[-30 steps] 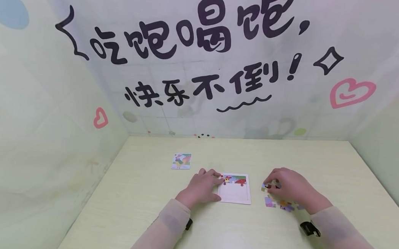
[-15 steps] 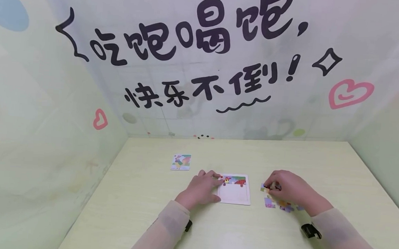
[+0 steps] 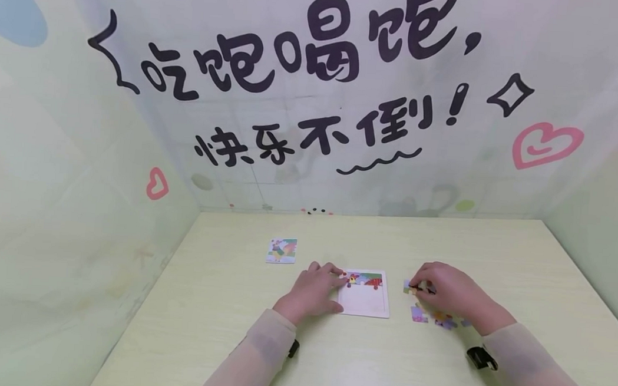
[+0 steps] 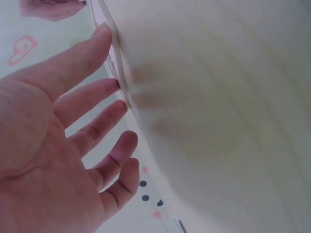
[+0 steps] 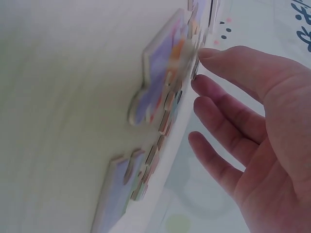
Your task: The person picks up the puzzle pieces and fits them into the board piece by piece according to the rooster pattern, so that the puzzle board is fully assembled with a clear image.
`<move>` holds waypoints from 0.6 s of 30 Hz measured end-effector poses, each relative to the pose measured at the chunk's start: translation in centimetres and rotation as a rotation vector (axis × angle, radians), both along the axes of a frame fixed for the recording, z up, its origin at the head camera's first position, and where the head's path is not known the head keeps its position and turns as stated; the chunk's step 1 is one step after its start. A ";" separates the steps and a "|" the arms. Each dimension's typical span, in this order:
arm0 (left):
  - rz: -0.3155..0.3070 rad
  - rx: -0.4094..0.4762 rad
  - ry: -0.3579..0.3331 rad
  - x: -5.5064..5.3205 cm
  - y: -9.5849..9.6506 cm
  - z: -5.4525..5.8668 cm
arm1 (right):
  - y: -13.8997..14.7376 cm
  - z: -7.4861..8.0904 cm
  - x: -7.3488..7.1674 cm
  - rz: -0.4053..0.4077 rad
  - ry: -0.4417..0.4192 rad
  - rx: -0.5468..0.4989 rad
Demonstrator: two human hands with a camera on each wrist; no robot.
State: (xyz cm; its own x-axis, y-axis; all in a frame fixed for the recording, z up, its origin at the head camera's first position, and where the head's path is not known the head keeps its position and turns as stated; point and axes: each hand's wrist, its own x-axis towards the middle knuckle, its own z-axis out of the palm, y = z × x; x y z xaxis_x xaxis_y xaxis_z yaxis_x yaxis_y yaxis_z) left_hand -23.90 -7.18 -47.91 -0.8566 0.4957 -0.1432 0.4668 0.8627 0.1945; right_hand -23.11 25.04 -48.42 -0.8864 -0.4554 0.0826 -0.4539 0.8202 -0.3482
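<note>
On the table lies a white puzzle frame [image 3: 363, 302] with a colourful picture strip [image 3: 364, 279] along its far side. My left hand [image 3: 310, 290] rests at the frame's left side. Its thumb and nearest fingertips touch the frame's edge [image 4: 121, 68] in the left wrist view, the other fingers loosely bent. To the right, my right hand [image 3: 449, 290] is low over loose jigsaw pieces [image 3: 442, 319]. Thumb and forefinger pinch a jigsaw piece [image 5: 196, 65], seen edge-on and partly hidden. Another piece [image 3: 407, 286] shows just beyond the fingertips.
A small picture card [image 3: 281, 250] of a bird-like figure lies at the back left of the table. A lone piece [image 3: 419, 314] lies nearest the frame. Printed cloth walls [image 3: 288, 180] stand behind and beside the tabletop [image 3: 217, 305].
My right hand shifts very slightly over the pieces, and the dark red patch seen between its fingers earlier shows less now. My left hand and the puzzle frame stay put.
</note>
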 end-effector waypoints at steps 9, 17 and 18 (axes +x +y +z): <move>0.005 0.008 -0.008 0.1 0.1 0.0 | -0.4 0.0 0.0 0.026 0.038 -0.030; -0.001 -0.017 0.009 0.0 0.2 0.0 | -1.5 0.3 -0.1 0.042 0.048 -0.042; -0.001 -0.015 0.008 0.0 0.2 0.0 | -1.6 0.3 -0.1 0.046 0.053 -0.039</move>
